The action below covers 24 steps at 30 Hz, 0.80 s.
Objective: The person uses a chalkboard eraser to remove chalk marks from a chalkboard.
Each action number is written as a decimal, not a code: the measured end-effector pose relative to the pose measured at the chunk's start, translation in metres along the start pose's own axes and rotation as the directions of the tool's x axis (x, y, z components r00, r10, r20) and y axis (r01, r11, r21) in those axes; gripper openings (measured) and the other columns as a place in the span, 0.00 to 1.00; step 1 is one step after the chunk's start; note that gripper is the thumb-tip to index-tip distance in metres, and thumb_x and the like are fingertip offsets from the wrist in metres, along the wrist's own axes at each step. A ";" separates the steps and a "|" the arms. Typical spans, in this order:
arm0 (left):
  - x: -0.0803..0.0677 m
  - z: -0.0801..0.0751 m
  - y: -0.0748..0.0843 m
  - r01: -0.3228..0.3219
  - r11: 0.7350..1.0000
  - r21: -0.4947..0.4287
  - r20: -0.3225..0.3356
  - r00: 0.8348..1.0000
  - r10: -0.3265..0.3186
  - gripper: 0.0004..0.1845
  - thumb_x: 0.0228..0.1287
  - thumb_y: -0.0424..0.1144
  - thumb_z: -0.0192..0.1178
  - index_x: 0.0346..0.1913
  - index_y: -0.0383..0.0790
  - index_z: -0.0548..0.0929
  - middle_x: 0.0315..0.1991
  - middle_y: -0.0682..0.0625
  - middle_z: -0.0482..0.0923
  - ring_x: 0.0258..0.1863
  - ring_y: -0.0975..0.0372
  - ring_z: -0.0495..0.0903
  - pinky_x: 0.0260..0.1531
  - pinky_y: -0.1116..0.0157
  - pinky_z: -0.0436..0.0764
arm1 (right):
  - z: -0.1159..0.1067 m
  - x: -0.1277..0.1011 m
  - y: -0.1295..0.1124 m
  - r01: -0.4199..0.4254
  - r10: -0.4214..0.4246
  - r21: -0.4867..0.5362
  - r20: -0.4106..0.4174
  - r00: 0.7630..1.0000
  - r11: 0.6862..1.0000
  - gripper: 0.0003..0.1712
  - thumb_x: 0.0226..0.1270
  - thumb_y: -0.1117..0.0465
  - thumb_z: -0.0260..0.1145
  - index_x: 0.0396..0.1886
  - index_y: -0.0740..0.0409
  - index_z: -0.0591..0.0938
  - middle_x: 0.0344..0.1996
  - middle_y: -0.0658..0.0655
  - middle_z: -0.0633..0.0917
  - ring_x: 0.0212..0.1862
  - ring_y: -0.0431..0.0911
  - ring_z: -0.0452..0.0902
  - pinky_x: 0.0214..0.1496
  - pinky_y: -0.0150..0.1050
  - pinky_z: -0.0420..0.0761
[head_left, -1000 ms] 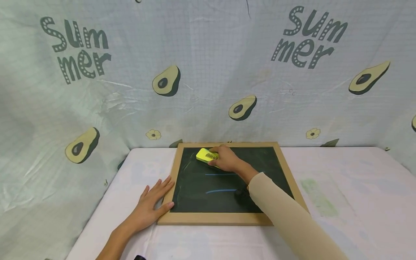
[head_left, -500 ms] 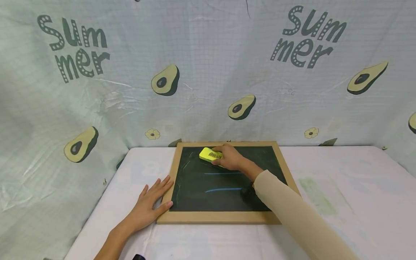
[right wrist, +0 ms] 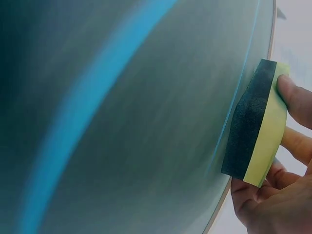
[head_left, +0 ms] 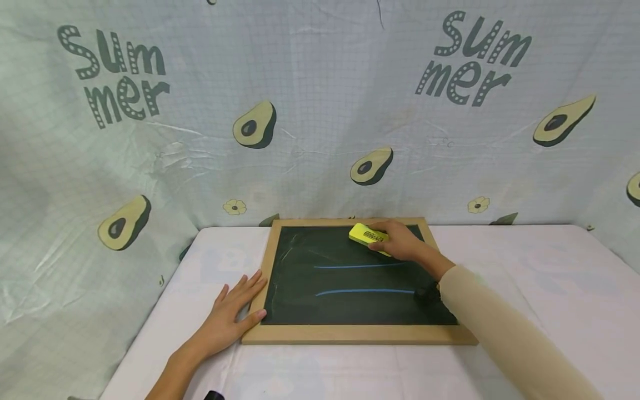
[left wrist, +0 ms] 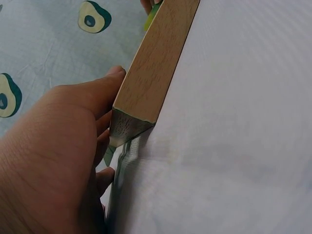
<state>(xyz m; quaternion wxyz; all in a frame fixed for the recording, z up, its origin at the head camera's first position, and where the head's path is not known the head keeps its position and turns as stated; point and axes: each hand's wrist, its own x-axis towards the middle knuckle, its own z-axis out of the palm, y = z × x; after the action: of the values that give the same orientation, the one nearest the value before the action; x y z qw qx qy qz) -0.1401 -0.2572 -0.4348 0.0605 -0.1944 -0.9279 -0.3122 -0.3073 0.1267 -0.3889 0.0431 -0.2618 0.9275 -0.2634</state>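
A wood-framed chalkboard (head_left: pixel 295 305) lies on the table with two blue lines (head_left: pixel 357 266) across its dark face. In the head view my right hand (head_left: pixel 405 242) grips a yellow board eraser (head_left: pixel 364 233) on the upper right part of the board, above the upper line. The right wrist view shows the eraser's dark felt side (right wrist: pixel 249 119) turned toward the board, thumb and fingers around its yellow body. My left hand (head_left: pixel 227 322), fingers spread, rests against the frame's left side near the lower corner. Up close, its thumb (left wrist: pixel 105 87) lies along the wooden frame (left wrist: pixel 151 63).
A white cloth (head_left: pixel 300 372) covers the table, with a faint green smudge right of the board. Behind stands a hanging sheet (head_left: pixel 315 111) printed with avocados. A small black object (head_left: pixel 214 395) shows at the bottom edge, near the left forearm.
My right hand has slid the eraser rightward along the upper part of the board, uncovering more of both blue lines. The left hand stays put on the frame.
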 end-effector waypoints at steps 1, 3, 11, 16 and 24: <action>0.000 0.000 0.000 -0.002 1.000 0.002 -0.001 1.000 0.002 0.35 0.65 0.49 0.60 0.71 0.41 0.64 0.73 0.46 0.55 0.71 0.41 0.50 0.62 0.35 0.39 | -0.003 -0.004 0.004 -0.003 0.003 0.001 -0.007 1.000 1.000 0.32 0.64 0.56 0.67 0.64 0.67 0.72 0.58 0.65 0.76 0.55 0.58 0.72 0.56 0.54 0.70; 0.000 0.000 0.000 -0.005 1.000 0.003 -0.002 1.000 0.005 0.35 0.65 0.49 0.60 0.71 0.41 0.64 0.73 0.45 0.55 0.71 0.41 0.50 0.62 0.35 0.39 | -0.009 -0.010 0.012 -0.004 0.004 -0.013 -0.014 1.000 1.000 0.32 0.64 0.56 0.68 0.64 0.68 0.72 0.57 0.66 0.77 0.55 0.58 0.72 0.56 0.55 0.70; 0.000 0.001 0.000 -0.006 1.000 -0.002 -0.006 1.000 0.006 0.35 0.65 0.49 0.60 0.71 0.41 0.64 0.73 0.45 0.55 0.71 0.41 0.51 0.62 0.35 0.39 | -0.029 -0.031 0.039 -0.057 0.055 -0.049 -0.037 0.998 0.997 0.32 0.62 0.57 0.69 0.61 0.70 0.73 0.55 0.68 0.77 0.52 0.59 0.72 0.55 0.57 0.70; -0.001 0.001 -0.001 -0.009 1.000 -0.004 -0.006 1.000 0.009 0.35 0.65 0.49 0.60 0.71 0.41 0.65 0.73 0.45 0.56 0.71 0.41 0.51 0.62 0.35 0.40 | -0.030 -0.036 0.042 -0.072 0.071 -0.035 -0.042 0.997 0.997 0.32 0.62 0.57 0.69 0.61 0.70 0.73 0.54 0.69 0.77 0.51 0.59 0.71 0.55 0.57 0.69; -0.002 0.000 -0.002 -0.014 1.000 -0.003 -0.007 1.000 0.014 0.35 0.65 0.49 0.60 0.71 0.41 0.65 0.73 0.45 0.56 0.71 0.41 0.51 0.62 0.35 0.40 | -0.027 -0.037 0.043 -0.161 0.167 0.083 -0.063 0.984 0.983 0.35 0.61 0.55 0.70 0.61 0.71 0.71 0.53 0.68 0.75 0.48 0.57 0.71 0.53 0.55 0.70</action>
<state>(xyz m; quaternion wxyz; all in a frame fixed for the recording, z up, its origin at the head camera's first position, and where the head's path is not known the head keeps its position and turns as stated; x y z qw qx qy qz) -0.1393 -0.2589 -0.4363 0.0658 -0.2000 -0.9258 -0.3138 -0.3008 0.1892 -0.3897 0.0425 -0.1734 0.9359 -0.3036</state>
